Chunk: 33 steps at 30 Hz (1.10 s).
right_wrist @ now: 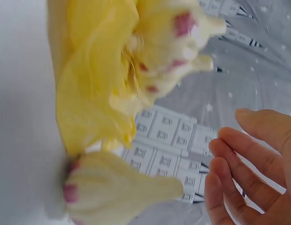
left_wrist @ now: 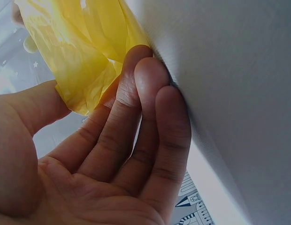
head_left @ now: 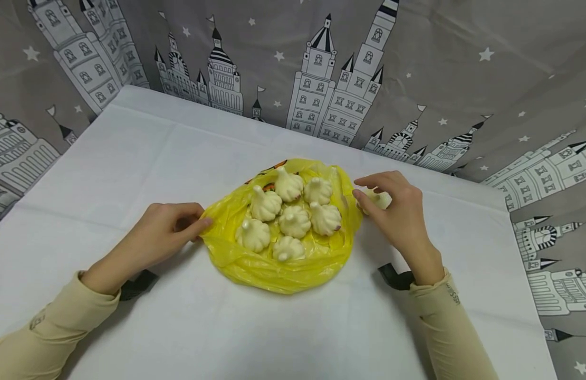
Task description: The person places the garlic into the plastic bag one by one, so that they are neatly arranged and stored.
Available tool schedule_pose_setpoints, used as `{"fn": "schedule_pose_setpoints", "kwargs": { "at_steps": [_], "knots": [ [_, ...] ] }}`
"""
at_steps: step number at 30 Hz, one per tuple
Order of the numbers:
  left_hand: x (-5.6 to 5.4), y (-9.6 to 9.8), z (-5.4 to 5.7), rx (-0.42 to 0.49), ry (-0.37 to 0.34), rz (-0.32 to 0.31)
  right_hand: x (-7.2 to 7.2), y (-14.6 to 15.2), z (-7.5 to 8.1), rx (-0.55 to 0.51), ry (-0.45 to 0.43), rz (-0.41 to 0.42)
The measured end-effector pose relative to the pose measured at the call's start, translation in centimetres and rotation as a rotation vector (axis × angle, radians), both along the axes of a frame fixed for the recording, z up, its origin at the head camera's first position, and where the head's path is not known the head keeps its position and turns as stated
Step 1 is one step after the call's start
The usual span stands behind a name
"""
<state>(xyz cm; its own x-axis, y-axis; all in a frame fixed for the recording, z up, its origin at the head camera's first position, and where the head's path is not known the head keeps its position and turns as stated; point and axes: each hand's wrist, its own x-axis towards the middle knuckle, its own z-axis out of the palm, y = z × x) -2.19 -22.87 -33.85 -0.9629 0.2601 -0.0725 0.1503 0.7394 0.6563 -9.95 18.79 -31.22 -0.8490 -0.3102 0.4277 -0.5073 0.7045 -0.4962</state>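
Note:
A yellow plastic bag lies spread in the middle of the table, with several white garlic bulbs resting on it. My left hand pinches the bag's left edge between thumb and forefinger; in the left wrist view the other fingers lie below the plastic. One more garlic bulb sits on the white cloth just past the bag's right edge. Over that bulb hovers my right hand, fingers relaxed and holding nothing; the right wrist view shows a gap between fingertips and the bulb's stem.
White cloth covers the table around the bag. Behind the table's far edge hangs a grey curtain printed with castles and stars. Black wrist mounts sit under both wrists, close above the cloth.

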Motion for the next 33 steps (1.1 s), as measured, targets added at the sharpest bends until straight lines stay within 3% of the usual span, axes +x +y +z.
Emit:
{"fn": "schedule_pose_setpoints", "kwargs": {
  "at_steps": [13,18,22,33],
  "knots": [
    [0.0,0.0,0.0,0.003,0.016,-0.003,-1.7,4.4,0.5,0.007,0.022,-0.158],
    [0.0,0.0,0.0,0.004,0.009,-0.002,-2.0,5.3,0.5,-0.015,0.01,-0.158],
    [0.0,0.0,-0.1,0.004,0.009,-0.001,-2.1,5.5,0.5,0.008,-0.048,-0.129],
    [0.0,0.0,-0.1,-0.001,0.022,-0.008,-2.1,5.4,0.5,0.15,-0.318,-0.027]
  ]
}}
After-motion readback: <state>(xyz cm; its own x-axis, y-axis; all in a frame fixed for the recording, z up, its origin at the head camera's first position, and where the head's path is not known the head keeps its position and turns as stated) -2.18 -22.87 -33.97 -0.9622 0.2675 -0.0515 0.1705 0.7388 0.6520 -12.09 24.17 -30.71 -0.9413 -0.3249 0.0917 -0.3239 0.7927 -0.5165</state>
